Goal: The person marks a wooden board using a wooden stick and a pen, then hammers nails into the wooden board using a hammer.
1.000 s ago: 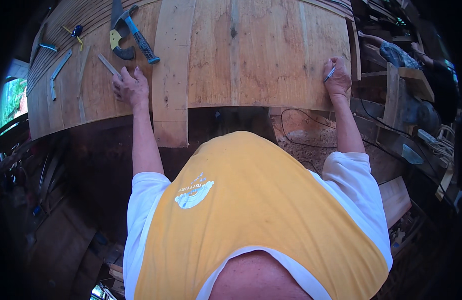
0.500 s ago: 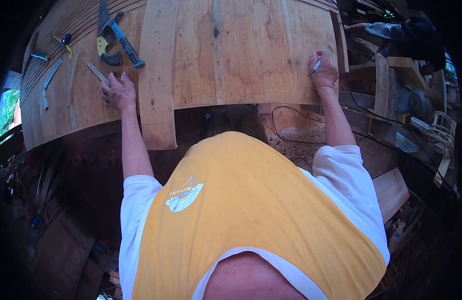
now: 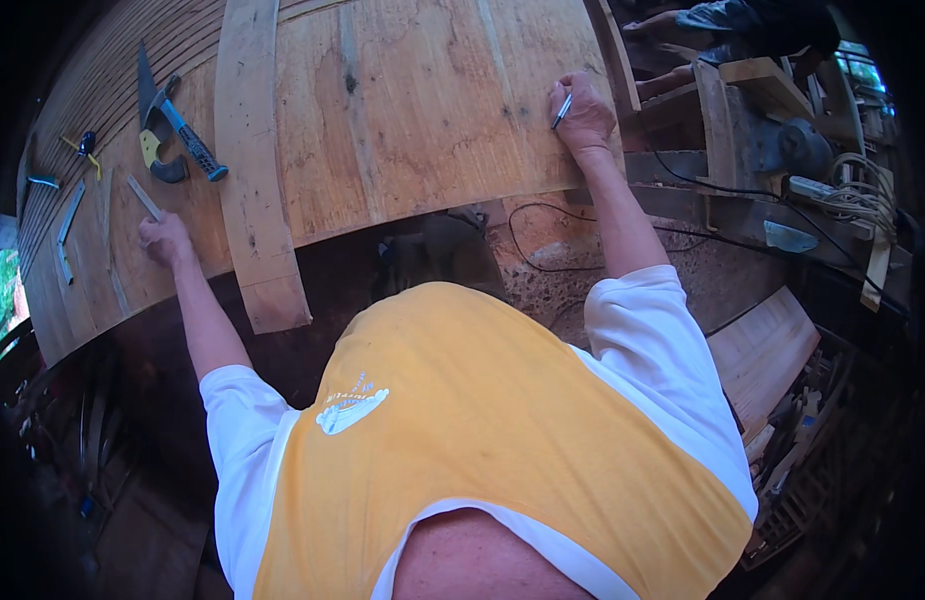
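My left hand [image 3: 167, 241] is closed around the near end of a thin metal ruler [image 3: 144, 197], low over the left part of the wooden worktop. In my right hand [image 3: 588, 116] is a slim pen [image 3: 562, 110], gripped as for writing, its tip pointing down toward a wide wooden panel [image 3: 412, 120] near the right edge. Between my hands, a narrower plank [image 3: 250, 170] lies along the panel's left side and sticks out past the front edge. Left of that plank lie a hammer [image 3: 194, 140] with a blue-black grip and a handsaw [image 3: 149, 150] with a yellow-black handle.
A metal square-like tool [image 3: 70, 230] and a small yellow-and-dark tool [image 3: 86, 144] lie farther left. At the right are a coiled cord [image 3: 862, 190], a round grey machine [image 3: 797, 148] and stacked timber [image 3: 772, 85]. Another person's legs [image 3: 672, 84] show at upper right.
My left hand, with fingers spread beside the ruler before, has closed on its end. The view has shifted, so the worktop sits farther left and tilted. My right hand still holds the pen.
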`<state>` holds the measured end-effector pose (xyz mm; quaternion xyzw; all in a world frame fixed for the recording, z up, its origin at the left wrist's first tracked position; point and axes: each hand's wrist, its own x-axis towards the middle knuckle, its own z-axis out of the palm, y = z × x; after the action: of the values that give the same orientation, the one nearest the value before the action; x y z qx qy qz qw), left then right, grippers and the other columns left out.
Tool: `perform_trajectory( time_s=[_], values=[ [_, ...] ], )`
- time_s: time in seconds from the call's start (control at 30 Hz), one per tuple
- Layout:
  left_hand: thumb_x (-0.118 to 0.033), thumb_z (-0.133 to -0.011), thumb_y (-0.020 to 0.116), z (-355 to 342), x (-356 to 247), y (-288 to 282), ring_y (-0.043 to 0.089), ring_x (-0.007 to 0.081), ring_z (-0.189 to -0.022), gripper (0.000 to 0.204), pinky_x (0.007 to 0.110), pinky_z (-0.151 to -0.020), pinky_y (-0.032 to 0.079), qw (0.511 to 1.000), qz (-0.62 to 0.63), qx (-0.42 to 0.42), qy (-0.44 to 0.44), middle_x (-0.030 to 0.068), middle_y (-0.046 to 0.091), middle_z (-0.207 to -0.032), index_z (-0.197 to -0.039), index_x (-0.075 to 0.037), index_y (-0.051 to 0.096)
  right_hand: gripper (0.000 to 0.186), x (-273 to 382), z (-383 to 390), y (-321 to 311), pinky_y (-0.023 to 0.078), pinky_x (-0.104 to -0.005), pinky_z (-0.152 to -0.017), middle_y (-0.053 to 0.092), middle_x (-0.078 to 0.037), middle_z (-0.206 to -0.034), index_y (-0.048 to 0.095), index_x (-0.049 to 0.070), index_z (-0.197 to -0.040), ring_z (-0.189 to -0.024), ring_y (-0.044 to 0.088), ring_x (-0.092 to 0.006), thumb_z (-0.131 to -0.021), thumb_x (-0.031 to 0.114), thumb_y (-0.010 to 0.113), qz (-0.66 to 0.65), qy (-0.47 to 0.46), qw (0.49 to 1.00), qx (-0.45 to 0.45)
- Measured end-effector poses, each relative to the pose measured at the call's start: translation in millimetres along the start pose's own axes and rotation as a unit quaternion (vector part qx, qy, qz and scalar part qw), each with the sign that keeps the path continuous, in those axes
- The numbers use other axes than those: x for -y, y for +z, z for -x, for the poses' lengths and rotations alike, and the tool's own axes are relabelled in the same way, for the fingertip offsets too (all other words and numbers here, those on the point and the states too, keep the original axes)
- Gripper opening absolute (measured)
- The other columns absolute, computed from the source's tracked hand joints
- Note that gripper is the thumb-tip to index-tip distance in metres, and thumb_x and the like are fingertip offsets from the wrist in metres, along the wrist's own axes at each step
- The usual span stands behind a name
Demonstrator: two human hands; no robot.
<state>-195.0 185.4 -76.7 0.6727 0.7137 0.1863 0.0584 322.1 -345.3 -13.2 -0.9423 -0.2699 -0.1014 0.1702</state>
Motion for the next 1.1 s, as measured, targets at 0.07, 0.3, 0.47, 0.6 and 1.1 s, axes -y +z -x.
perform_trajectory(
  time_s=[0.07, 0.3, 0.47, 0.6, 1.1],
  values=[
    [-0.029, -0.089, 0.067, -7.9, -18.6, 7.0, 0.071, 0.0370, -0.106, 0.038, 0.047, -0.092, 0.053, 0.998, -0.008, 0.061, 0.015, 0.0212, 0.074, -0.110, -0.115, -0.002, 0.072, 0.020, -9.0, 5.0, -2.8, 0.056, -0.0504, -0.070, 0.074, -0.012, -0.091, 0.065, 0.019, -0.103, -0.084, 0.072, -0.0369, -0.094, 0.036, 0.066, 0.022, 0.012, 1.000, -0.005],
    [-0.015, -0.088, 0.071, -22.4, 26.0, -9.2, 0.071, 0.0212, -0.086, 0.031, 0.033, -0.076, 0.054, 0.979, 0.185, 0.069, 0.046, 0.0105, 0.076, -0.094, -0.113, 0.002, 0.073, 0.019, -5.8, 1.1, -5.2, 0.057, -0.0499, -0.069, 0.074, -0.012, -0.089, 0.064, 0.019, -0.103, -0.083, 0.073, -0.0359, -0.094, 0.035, 0.067, -0.003, 0.000, 1.000, -0.010],
    [-0.004, -0.092, 0.073, 43.3, -28.3, -28.2, 0.060, 0.0057, -0.081, 0.029, 0.020, -0.069, 0.048, 0.886, 0.437, 0.155, 0.011, 0.0018, 0.069, -0.094, -0.120, 0.005, 0.070, 0.019, -11.6, 9.0, -14.7, 0.057, -0.0479, -0.071, 0.074, -0.010, -0.091, 0.064, 0.018, -0.101, -0.085, 0.073, -0.0335, -0.093, 0.034, 0.068, 0.017, 0.008, 1.000, -0.012],
    [0.001, -0.091, 0.069, 183.8, -135.4, -92.9, 0.059, 0.0104, -0.079, 0.030, 0.026, -0.069, 0.049, 0.849, 0.385, 0.231, 0.280, 0.0031, 0.066, -0.095, -0.121, 0.001, 0.068, 0.018, -12.3, 7.3, -10.2, 0.057, -0.0471, -0.071, 0.074, -0.009, -0.092, 0.063, 0.017, -0.101, -0.086, 0.073, -0.0330, -0.093, 0.033, 0.069, 0.011, 0.013, 1.000, -0.002],
    [-0.011, -0.083, 0.074, 359.9, -230.8, -78.0, 0.051, 0.0385, -0.131, 0.045, 0.048, -0.110, 0.040, 0.737, 0.241, 0.189, 0.602, 0.0186, 0.057, -0.139, -0.127, -0.005, 0.066, 0.016, -10.7, 5.7, -9.3, 0.057, -0.0479, -0.070, 0.073, -0.011, -0.090, 0.063, 0.017, -0.100, -0.082, 0.072, -0.0342, -0.092, 0.028, 0.069, -0.019, -0.002, 1.000, -0.015]
  ],
)
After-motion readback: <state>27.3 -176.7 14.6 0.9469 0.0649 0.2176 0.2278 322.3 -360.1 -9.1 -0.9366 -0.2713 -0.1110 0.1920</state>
